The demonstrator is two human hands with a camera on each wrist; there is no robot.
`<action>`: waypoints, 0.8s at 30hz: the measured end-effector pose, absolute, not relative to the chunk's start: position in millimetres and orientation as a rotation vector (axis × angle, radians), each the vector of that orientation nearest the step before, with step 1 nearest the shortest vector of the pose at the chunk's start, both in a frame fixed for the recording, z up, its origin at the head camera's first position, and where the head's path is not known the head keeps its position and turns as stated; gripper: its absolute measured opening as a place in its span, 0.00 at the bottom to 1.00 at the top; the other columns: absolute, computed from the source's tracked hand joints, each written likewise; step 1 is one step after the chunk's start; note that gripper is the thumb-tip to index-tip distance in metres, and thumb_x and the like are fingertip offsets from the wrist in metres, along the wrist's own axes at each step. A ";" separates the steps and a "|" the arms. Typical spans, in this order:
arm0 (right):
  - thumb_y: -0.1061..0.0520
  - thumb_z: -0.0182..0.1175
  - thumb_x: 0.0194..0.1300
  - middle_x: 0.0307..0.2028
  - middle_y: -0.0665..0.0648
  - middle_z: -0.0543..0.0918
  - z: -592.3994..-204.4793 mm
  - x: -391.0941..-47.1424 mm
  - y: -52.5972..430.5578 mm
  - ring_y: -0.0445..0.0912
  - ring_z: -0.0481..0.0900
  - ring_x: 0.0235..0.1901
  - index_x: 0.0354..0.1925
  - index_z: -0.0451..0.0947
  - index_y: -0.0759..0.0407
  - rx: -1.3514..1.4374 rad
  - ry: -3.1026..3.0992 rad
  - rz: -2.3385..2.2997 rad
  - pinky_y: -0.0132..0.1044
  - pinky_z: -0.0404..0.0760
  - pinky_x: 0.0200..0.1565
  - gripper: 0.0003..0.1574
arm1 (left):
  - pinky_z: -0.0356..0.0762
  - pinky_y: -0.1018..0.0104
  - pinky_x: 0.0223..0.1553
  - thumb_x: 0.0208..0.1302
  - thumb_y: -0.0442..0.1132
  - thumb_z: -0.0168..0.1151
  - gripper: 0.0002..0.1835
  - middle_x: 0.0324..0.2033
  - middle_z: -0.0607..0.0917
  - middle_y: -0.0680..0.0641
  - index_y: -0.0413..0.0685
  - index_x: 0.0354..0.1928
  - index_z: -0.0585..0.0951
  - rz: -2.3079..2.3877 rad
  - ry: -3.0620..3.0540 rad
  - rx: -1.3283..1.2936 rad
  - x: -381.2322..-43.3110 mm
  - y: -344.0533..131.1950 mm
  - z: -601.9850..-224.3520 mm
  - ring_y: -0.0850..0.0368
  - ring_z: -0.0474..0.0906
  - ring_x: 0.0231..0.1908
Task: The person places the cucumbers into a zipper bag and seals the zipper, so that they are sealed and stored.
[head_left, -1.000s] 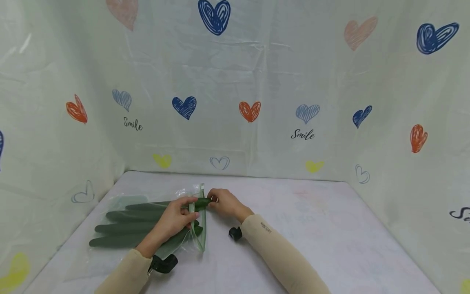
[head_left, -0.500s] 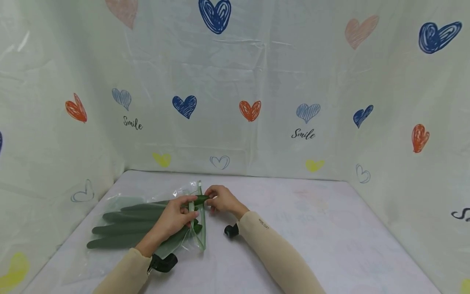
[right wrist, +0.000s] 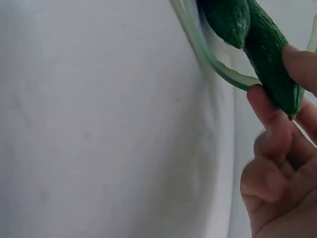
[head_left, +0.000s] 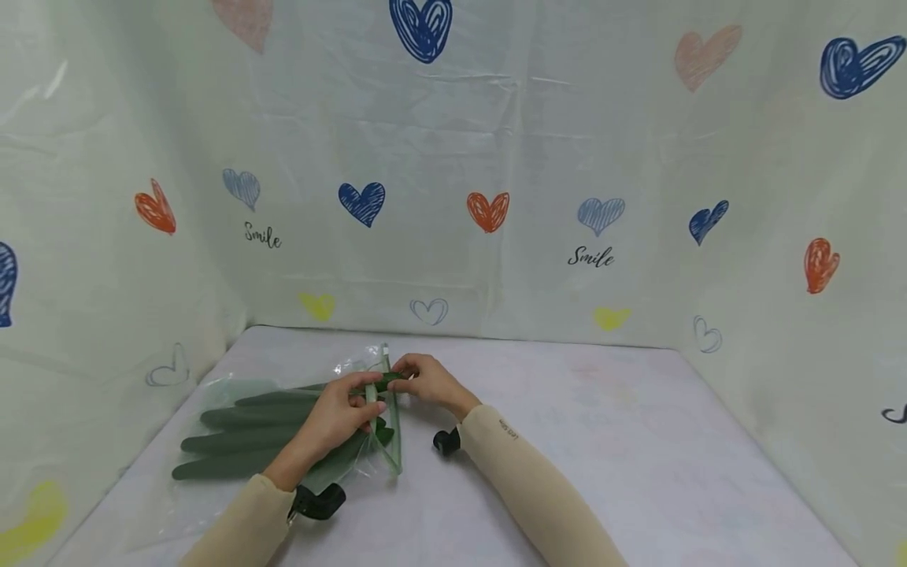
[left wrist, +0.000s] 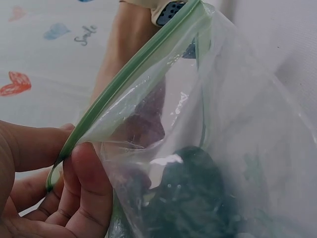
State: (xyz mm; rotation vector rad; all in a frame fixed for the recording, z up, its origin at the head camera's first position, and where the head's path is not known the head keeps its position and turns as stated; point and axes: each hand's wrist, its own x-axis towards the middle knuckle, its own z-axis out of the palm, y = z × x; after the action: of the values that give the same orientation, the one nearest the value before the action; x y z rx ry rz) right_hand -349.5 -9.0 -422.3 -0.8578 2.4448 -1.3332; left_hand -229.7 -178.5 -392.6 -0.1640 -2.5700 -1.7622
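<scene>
A clear zip bag [head_left: 357, 361] with a green zip edge [left wrist: 106, 94] lies on the left half of the table, its mouth facing right. Several dark green cucumbers [head_left: 241, 441] lie lengthwise inside it. My left hand [head_left: 333, 417] pinches the zip edge between thumb and fingers, lifting that side of the mouth. At the mouth, my right hand [head_left: 434, 386] holds the end of the farthest cucumber [right wrist: 275, 69] between thumb and fingers. In the right wrist view a second cucumber [right wrist: 228, 22] sits beside it, and the green edge curves next to the fingertips.
A white cloth covers the table [head_left: 567, 457]. Behind and at both sides hangs a pale curtain [head_left: 439, 268] printed with hearts and "Smile". Small black cameras [head_left: 320, 502] are worn at both wrists.
My right hand has moved slightly left and away from me, closer to the bag's mouth, and less of the held cucumber's end shows. The left hand keeps its pinch.
</scene>
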 end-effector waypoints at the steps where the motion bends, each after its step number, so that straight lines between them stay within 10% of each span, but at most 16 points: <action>1: 0.53 0.67 0.60 0.34 0.47 0.80 -420.3 -349.6 -8.2 0.41 0.76 0.32 0.41 0.80 0.51 -0.872 2.463 -1.310 0.34 0.76 0.31 0.11 | 0.78 0.59 0.24 0.62 0.31 0.64 0.27 0.14 0.74 0.45 0.40 0.63 0.71 -1.772 -2.566 -0.167 -229.8 -178.7 -392.7 0.47 0.76 0.19; 24: 0.54 0.68 0.59 0.34 0.44 0.81 -410.3 -351.4 -18.9 0.35 0.73 0.28 0.39 0.78 0.52 -1.192 2.729 -0.899 0.27 0.73 0.32 0.10 | 0.78 0.60 0.25 0.62 0.32 0.64 0.28 0.13 0.73 0.46 0.39 0.64 0.71 -1.768 -2.554 -0.207 -230.9 -181.7 -392.4 0.48 0.76 0.19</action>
State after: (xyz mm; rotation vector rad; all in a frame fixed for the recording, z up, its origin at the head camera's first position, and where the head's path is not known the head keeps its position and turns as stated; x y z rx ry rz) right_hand -351.4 -18.9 -410.3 -1.1917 2.7287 -0.8992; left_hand -230.9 -181.7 -392.4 -0.2069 -2.5540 -1.7683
